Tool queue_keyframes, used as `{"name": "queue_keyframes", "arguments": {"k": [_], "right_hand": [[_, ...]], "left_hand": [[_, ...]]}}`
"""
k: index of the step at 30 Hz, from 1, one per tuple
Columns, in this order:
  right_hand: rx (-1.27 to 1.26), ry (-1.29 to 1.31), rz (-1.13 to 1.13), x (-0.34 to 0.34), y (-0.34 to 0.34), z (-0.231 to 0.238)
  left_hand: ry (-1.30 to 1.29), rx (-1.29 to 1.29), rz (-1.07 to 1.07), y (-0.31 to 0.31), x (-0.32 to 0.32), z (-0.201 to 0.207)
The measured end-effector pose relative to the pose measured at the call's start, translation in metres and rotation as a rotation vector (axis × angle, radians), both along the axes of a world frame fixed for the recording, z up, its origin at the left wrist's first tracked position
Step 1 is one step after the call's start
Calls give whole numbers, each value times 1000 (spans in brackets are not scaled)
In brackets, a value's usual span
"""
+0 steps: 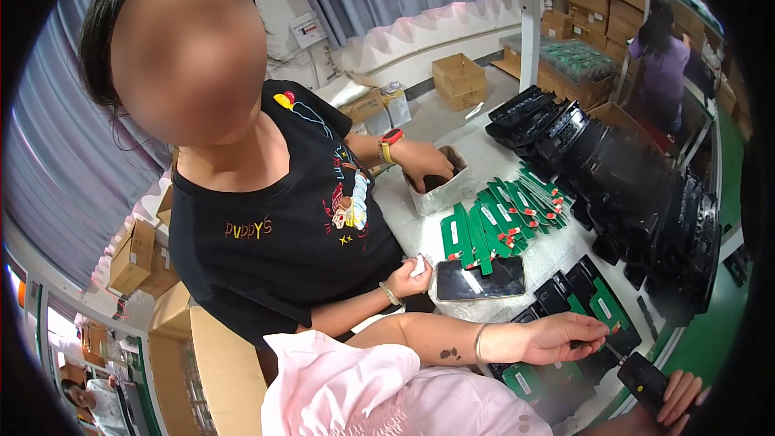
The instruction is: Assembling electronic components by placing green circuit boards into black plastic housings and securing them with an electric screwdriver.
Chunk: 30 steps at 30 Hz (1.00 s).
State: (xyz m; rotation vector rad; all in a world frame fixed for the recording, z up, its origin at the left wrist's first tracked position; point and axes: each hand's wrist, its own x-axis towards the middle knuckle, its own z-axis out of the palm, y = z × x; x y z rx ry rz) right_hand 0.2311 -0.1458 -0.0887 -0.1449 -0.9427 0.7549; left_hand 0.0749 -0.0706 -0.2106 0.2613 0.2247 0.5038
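Note:
My left hand [565, 337], with a bracelet at the wrist, is closed in a pinch over the black housings at the lower right. What its fingertips hold is too small to make out. A green circuit board [602, 305] with a red-and-white connector lies in the black housing [583, 276] just beyond them. At the lower right edge my right hand [682, 397] is wrapped round a black box-like piece [643, 379] with a round yellow mark. A thin metal rod sticks out of that piece toward my left fingertips. Another green board [525, 381] lies below my left wrist.
Opposite, a person in a black T-shirt [282, 218] reaches into a small box [440, 192]. Their other hand [410, 277] holds something white. A phone [480, 278], a spread of green boards [504, 218] and stacked black housings [622, 182] cover much of the table.

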Motion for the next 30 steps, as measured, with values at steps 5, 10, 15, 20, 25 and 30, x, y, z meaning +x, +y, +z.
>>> {"name": "queue_keyframes", "arguments": {"k": [5, 10, 15, 20, 25, 30], "right_hand": [[6, -30, 2, -4, 1, -1], [45, -73, 15, -7, 3, -8], [18, -119, -64, -15, -7, -4], [79, -125, -56, -6, -1, -17], [2, -360, 19, -6, -6, -8], [-142, -451, -134, 6, 1, -20]], "left_hand": [[55, 56, 40, -3, -2, 10], [14, 48, 55, -7, -2, 0], [33, -2, 19, -17, 7, -1], [114, 61, 77, -14, -7, 10], [134, -53, -28, -19, -12, 20], [-24, -101, -199, -28, 3, 14]]}}
